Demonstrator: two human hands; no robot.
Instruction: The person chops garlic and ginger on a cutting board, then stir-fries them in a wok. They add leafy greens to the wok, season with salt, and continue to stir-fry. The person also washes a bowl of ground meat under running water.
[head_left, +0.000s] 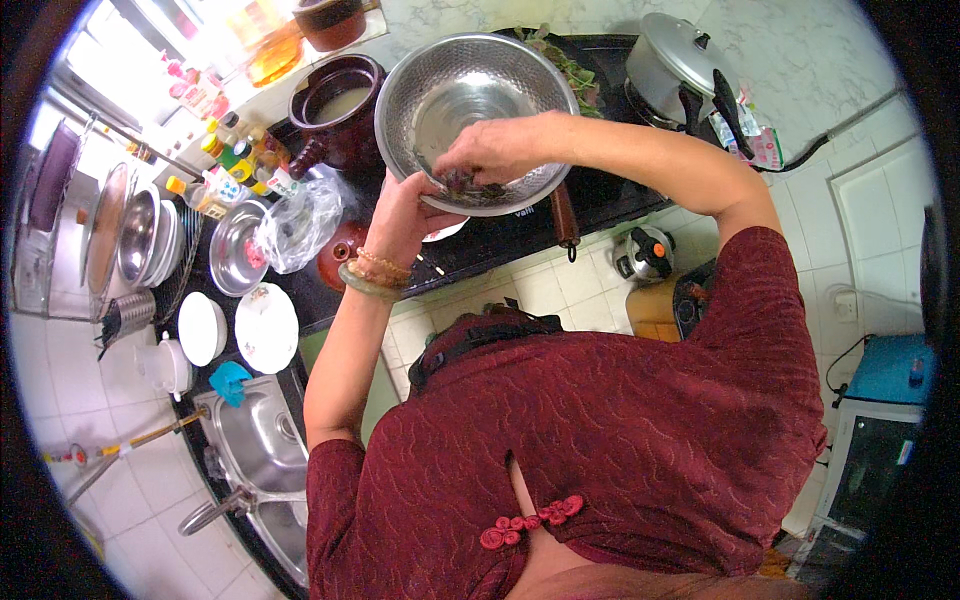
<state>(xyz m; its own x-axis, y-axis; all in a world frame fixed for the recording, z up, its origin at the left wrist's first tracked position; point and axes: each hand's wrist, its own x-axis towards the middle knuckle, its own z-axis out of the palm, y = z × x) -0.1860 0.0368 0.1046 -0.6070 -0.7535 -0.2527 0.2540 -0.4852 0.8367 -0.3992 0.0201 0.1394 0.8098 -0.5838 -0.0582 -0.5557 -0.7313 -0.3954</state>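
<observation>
A hammered stainless steel basin (517, 67) is tilted toward me above the stove. My left hand (411, 199) grips its near left rim, thumb on top and fingers underneath. Inside the basin, my right hand (491, 152) curls its fingers around some dark leafy greens (480, 186) at the near wall. The fingers partly hide those greens. Behind the basin, more leafy greens (574, 75) lie in a dark pan whose wooden handle (564, 214) sticks out toward me; the basin covers most of the pan.
A brown clay pot (337, 109) with cloudy liquid stands left of the basin. To the right is a lidded aluminium pot (671, 64). Bottles (240, 161), a metal bowl (234, 251), a plastic bag (307, 225) and a white plate (266, 328) crowd the left counter, near the sink (262, 435).
</observation>
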